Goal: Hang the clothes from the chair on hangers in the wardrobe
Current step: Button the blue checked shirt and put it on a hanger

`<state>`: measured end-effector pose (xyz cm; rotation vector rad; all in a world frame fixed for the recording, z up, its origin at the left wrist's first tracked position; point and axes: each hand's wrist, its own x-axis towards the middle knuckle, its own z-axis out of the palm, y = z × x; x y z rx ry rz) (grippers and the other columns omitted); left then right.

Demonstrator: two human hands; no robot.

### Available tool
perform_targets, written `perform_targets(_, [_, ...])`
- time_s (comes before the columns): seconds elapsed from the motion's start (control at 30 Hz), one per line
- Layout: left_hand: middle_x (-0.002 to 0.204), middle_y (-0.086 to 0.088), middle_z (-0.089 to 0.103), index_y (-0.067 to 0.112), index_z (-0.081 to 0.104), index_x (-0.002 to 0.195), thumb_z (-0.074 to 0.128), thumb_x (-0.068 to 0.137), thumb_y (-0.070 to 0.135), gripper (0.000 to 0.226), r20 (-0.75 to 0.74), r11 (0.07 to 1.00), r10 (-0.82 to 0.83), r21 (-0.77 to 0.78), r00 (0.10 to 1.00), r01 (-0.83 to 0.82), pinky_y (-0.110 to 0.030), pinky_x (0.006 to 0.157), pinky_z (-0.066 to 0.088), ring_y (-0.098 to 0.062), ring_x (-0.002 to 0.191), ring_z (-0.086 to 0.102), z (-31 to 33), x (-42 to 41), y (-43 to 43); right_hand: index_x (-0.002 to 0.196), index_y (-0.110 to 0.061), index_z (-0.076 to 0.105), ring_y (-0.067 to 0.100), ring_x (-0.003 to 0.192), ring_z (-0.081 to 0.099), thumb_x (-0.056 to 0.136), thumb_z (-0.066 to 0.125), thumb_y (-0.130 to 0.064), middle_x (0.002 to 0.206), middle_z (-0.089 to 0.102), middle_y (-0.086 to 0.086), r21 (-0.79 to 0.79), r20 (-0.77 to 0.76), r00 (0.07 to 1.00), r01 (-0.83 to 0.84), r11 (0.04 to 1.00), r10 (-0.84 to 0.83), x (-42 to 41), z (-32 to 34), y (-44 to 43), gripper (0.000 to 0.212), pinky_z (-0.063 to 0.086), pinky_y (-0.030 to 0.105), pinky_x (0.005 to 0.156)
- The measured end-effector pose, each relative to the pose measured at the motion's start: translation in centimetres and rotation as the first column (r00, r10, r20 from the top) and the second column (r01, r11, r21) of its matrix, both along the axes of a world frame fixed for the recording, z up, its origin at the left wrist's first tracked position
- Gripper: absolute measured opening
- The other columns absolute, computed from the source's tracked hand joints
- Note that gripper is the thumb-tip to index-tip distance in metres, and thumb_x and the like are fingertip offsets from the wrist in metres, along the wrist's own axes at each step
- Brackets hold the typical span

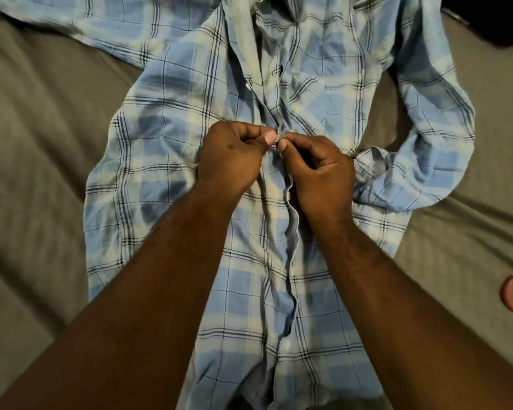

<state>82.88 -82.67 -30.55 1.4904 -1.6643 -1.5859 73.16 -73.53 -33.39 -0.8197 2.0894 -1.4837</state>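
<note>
Across a grey-brown bedsheet (36, 149) that fills the view, a blue plaid shirt (166, 179) lies flat on its back, collar at the far side and hem running out under the near edge. Bare sheet lies open on both sides of the body, wider on the left. One sleeve (438, 137) bends down along the right side and its cuff doubles back against the shirt's flank; the other stretches off toward the top left corner. Both forearms reach in from below. The left hand (230, 156) and right hand (320, 173) meet at mid-chest, each pinching the shirt's front edge (292, 241) between thumb and forefinger, thumb tips almost touching. Below them that edge stands up in a wavy ridge. A pink curved object (512, 300) lies on the sheet at the right border, well apart from the shirt. A pale button (286, 346) shows near the hem.
</note>
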Motion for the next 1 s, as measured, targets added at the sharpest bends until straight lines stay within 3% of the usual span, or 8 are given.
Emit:
perform_targets(0.13, [0.091,0.0,0.077,0.013,0.077,0.105,0.07,0.094,0.019,0.015,-0.008,1.0,-0.006,-0.001,1.0,0.006,-0.016,0.08,0.057,-0.001,0.084,0.072,-0.1,0.4,-0.2,0.1,-0.015,0.08,0.008,0.088,0.07,0.095,0.07,-0.023,0.092,0.075,-0.003,0.004,-0.009,0.999,-0.05,0.999,0.05,0.0,0.5,0.2,0.014,0.057,0.029,0.08])
perform_targets(0.27, [0.086,0.005,0.075,0.013,0.076,0.107,0.071,0.094,0.019,0.016,-0.008,0.998,-0.062,0.01,0.998,0.062,-0.006,0.061,0.047,0.01,0.069,0.066,-0.1,1.2,-0.7,0.1,-0.013,0.08,0.006,0.061,0.066,0.094,0.072,-0.024,0.072,0.073,-0.01,0.051,0.227,0.97,-0.101,0.994,0.087,-0.9,1.3,0.2,0.015,0.054,0.026,0.057])
perform_targets(0.33, [0.087,0.006,0.075,0.013,0.076,0.109,0.071,0.093,0.019,0.018,-0.003,0.997,-0.077,0.011,0.997,0.077,-0.005,0.059,0.045,0.01,0.068,0.066,-0.3,1.4,-0.9,0.1,-0.008,0.079,0.005,0.053,0.061,0.089,0.077,-0.017,0.069,0.072,-0.006,0.037,0.283,0.954,-0.113,0.993,0.098,-1.0,1.5,0.1,0.014,0.05,0.023,0.049])
perform_targets(0.4, [0.087,0.007,0.074,0.014,0.076,0.11,0.07,0.094,0.018,0.018,0.001,0.997,-0.083,0.005,0.997,0.083,-0.005,0.059,0.045,0.01,0.068,0.066,-0.2,1.5,-0.9,0.097,-0.007,0.079,0.009,0.065,0.069,0.085,0.081,-0.012,0.079,0.077,0.0,0.032,0.259,0.962,-0.093,0.995,0.081,-0.8,1.5,-0.3,0.014,0.054,0.022,0.058])
perform_targets(0.47, [0.088,0.008,0.074,0.014,0.075,0.111,0.068,0.095,0.019,0.018,0.003,0.996,-0.092,0.0,0.996,0.092,-0.005,0.058,0.045,0.012,0.067,0.065,-0.2,1.5,-0.8,0.092,-0.013,0.079,0.014,0.074,0.073,0.082,0.084,-0.016,0.081,0.077,0.001,0.048,0.213,0.975,-0.073,0.996,0.061,-0.5,1.3,-0.7,0.012,0.06,0.03,0.068])
perform_targets(0.7, [0.065,0.011,0.069,0.014,0.077,0.106,0.068,0.095,0.031,0.022,-0.062,0.995,-0.087,0.039,0.994,0.089,-0.011,0.054,0.047,0.004,0.052,0.058,0.3,2.4,-0.3,0.085,-0.025,0.075,0.013,0.067,0.07,0.078,0.078,-0.037,0.072,0.072,-0.009,0.16,0.05,0.999,0.012,0.987,-0.02,1.2,0.9,-1.3,0.014,0.06,0.048,0.066])
perform_targets(0.83, [0.08,0.004,0.077,0.016,0.079,0.104,0.075,0.09,0.028,0.019,-0.068,0.998,-0.06,0.012,0.996,0.061,-0.014,0.055,0.048,0.003,0.057,0.061,0.1,2.4,-0.1,0.081,-0.027,0.071,0.01,0.065,0.067,0.076,0.074,-0.044,0.07,0.07,-0.009,0.167,-0.004,0.999,0.05,0.985,-0.05,1.6,0.9,-1.4,0.019,0.059,0.045,0.064])
perform_targets(1.0, [0.085,0.004,0.077,0.015,0.079,0.105,0.073,0.092,0.029,0.019,-0.059,0.995,-0.094,0.004,0.994,0.095,-0.013,0.058,0.049,0.003,0.063,0.064,-0.5,2.7,-0.4,0.087,-0.026,0.073,0.009,0.07,0.067,0.079,0.074,-0.037,0.076,0.07,-0.009,0.132,-0.042,0.998,0.041,0.99,-0.036,1.8,0.5,-1.0,0.014,0.059,0.041,0.067])
